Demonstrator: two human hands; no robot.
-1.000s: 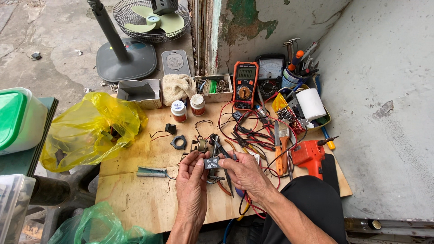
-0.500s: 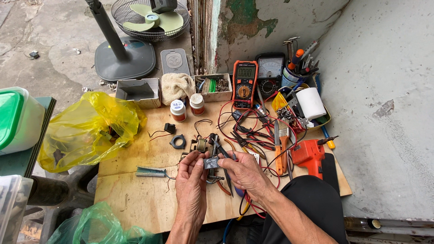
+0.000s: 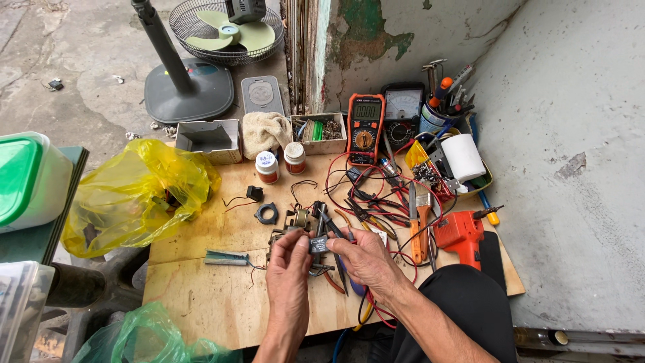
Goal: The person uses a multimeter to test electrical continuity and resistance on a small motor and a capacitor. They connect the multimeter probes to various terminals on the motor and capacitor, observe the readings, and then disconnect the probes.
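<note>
Both hands meet over the middle of the wooden board (image 3: 201,296) — the left hand (image 3: 290,259) and the right hand (image 3: 366,259) pinch a small black block (image 3: 318,245) with wires between their fingertips. Just past it sit a little motor part (image 3: 295,220) and a black ring (image 3: 267,214). An orange drill (image 3: 460,232) lies near the board's right edge — a yellow bag (image 3: 134,195) hangs off the left edge.

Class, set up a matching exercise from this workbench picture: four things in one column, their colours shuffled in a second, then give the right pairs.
Things:
1. plastic bag at the bench's left edge
2. digital multimeter
3. roll of paper
4. small block held between both hands

Colours:
A. white
B. black
C. yellow
D. orange and black

Pairs: 1-C, 2-D, 3-A, 4-B
</note>
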